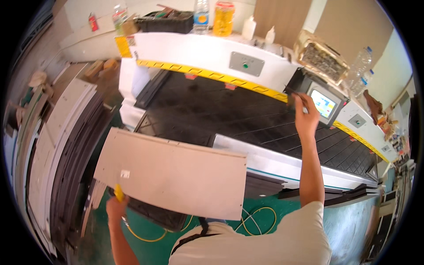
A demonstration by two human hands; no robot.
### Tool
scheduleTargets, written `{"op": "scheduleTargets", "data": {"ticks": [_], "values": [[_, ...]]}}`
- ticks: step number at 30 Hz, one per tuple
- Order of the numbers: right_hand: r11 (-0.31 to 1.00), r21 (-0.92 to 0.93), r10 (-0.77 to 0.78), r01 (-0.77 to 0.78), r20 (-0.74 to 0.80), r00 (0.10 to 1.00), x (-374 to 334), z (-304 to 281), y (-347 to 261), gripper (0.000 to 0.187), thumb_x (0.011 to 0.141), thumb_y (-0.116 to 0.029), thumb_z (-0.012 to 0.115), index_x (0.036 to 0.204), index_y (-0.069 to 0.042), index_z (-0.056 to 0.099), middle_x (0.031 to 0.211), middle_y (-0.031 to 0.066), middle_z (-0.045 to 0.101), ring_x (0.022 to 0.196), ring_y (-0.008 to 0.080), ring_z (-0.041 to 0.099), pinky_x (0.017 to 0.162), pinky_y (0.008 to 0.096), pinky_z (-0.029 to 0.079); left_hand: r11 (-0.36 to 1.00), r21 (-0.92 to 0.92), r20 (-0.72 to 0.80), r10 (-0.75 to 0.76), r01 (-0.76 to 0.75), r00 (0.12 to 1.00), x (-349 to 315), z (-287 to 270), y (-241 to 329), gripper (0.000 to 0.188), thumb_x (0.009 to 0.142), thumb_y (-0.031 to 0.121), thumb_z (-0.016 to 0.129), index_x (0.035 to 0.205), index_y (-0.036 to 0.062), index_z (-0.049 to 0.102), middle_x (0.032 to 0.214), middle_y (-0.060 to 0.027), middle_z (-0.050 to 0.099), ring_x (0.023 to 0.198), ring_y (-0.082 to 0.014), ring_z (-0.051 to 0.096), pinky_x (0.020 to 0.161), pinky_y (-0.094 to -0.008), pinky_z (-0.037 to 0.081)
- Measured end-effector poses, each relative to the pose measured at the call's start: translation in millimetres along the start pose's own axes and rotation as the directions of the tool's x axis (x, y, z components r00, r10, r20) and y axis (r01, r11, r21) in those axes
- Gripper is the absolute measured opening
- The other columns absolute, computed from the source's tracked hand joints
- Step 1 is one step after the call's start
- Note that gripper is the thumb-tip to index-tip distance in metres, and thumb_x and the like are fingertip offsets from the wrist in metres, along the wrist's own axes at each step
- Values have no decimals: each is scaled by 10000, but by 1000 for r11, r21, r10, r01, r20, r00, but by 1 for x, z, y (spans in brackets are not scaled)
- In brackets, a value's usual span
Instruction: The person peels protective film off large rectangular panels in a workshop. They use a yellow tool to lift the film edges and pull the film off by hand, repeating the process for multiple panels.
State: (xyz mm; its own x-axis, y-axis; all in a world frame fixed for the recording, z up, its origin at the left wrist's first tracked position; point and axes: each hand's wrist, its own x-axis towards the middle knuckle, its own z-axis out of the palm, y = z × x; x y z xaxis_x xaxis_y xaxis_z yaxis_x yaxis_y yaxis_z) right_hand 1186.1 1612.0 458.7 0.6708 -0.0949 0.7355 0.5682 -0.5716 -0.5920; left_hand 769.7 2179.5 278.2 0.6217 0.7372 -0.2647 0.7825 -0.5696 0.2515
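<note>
My left hand [116, 208] is closed round a yellow-tipped air blow gun [119, 193], with a yellow hose [148, 240] trailing from below it. Right beside that hand lies a wide beige panel [176, 176], which has small holes along its edges and a little white label. My right arm reaches far forward. Its hand [308, 114] has the fingers drawn together at the end of the yellow striped strip [212, 77], just left of a touchscreen [323, 104]. Something dark and blurred shows at those fingertips; I cannot make out what it is.
A long white machine [190, 49] with a black bed [198, 106] stretches across ahead. Bottles, a black tray [165, 22] and a worn block [322, 61] stand on top of it. Stacked boards [62, 119] lean at the left. Hose loops [265, 212] lie on the green floor.
</note>
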Motion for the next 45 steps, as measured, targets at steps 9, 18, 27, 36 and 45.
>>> {"op": "scheduleTargets", "data": {"ticks": [9,18,27,36,45], "values": [[492,-749,-253,443,364,897,163,122,81,279,930,-209,611,1157,-128,752,1311,73,666,1318,309,535,1105,498,409,811,-567,209,312,-145,927,-96,20,196,530,868,525,754,970,6,716,757,-176,704,735,-333,715,693,-411,550],[904,289,-155,-314,908,389,-173,193,-139,628,910,-187,766,1466,-50,510,1517,169,504,1432,262,439,1161,432,385,325,-815,545,152,479,825,-30,28,99,686,977,589,613,1261,-32,548,1047,-153,689,849,-252,718,741,-362,627],[190,-142,72,-971,989,-131,-471,245,-245,361,1109,-358,455,1253,-43,554,1046,55,644,872,125,562,752,275,474,828,-542,639,516,-142,571,81,-4,-46,667,950,404,684,1440,1,475,1209,-170,680,979,-345,707,876,-405,572],[201,-2,714,-980,684,146,-455,97,-270,300,1090,-365,495,1193,-85,523,838,33,641,672,107,560,597,259,440,556,179,47,819,-812,572,252,8,-162,806,708,-11,726,1469,23,463,1578,-231,350,1477,-429,327,1234,-555,244],[226,-209,498,-951,864,-71,-485,35,-385,206,1052,-238,525,1197,-93,520,857,27,660,692,94,556,608,257,447,192,237,100,970,-952,220,278,43,-186,800,748,-113,614,1511,77,466,1632,-172,323,1513,-432,272,1241,-588,230]]}}
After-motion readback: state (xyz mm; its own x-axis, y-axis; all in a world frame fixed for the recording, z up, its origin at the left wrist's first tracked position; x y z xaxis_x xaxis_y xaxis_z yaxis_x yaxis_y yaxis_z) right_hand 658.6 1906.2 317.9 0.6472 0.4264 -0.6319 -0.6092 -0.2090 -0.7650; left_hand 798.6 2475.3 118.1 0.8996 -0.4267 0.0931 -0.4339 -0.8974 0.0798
